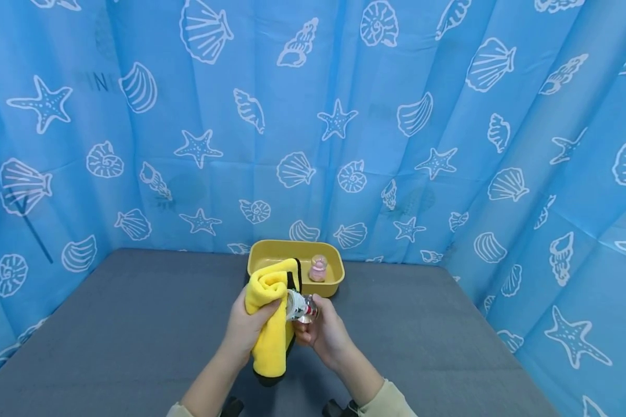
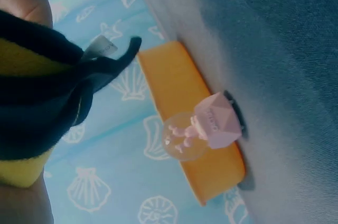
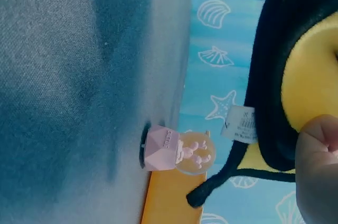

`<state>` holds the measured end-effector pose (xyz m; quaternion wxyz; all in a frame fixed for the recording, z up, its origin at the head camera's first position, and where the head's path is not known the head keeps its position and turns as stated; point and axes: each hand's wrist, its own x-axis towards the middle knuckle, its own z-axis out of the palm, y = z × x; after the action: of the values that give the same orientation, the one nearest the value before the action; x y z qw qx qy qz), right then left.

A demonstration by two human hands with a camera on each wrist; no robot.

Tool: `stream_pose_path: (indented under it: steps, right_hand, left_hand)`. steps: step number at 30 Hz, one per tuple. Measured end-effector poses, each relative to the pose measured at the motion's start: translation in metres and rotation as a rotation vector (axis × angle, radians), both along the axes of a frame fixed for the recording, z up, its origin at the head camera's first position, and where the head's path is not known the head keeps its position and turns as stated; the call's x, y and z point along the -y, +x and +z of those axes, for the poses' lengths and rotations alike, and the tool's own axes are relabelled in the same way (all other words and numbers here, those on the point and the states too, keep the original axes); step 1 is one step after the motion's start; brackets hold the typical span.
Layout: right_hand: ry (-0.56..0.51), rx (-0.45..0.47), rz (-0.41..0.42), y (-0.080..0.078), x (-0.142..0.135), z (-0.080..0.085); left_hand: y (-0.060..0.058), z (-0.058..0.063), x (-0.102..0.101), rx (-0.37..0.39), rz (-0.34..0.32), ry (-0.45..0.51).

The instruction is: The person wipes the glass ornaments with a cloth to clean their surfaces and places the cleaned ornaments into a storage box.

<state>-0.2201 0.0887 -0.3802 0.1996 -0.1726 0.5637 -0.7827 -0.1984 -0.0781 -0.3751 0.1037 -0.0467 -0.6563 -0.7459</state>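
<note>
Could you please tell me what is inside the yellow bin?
A pink ornament stands inside the yellow bin, toward the right. The yellow cloth hides the bin's front left, so anything there cannot be seen.

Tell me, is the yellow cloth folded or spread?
Folded loosely, not spread: the yellow cloth curls into a spiral at its top, and its layers are bunched in the left hand.

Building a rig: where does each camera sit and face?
Head: worn on the head, looks forward-down at the yellow cloth; left hand, right hand show.
Left wrist: worn there, looking past the cloth at the yellow bin; skin at left edge.
Right wrist: likewise; part of a hand at right.
Both wrist views share a pink globe.
</note>
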Motion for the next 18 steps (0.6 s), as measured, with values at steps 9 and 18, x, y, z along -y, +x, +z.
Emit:
stream_pose_path:
  steps: [9,18]
  right_hand:
    - [-0.025,0.028,0.016,0.001,-0.0008,0.0024]
    - [-0.039,0.043,0.052,-0.0001,-0.0017,0.0019]
  left_hand:
    - [-0.0008,0.0021,0.0054,0.064,-0.041,0.086]
    - [-0.0028,-0.0003,0.0051,0.023,-0.057,0.01]
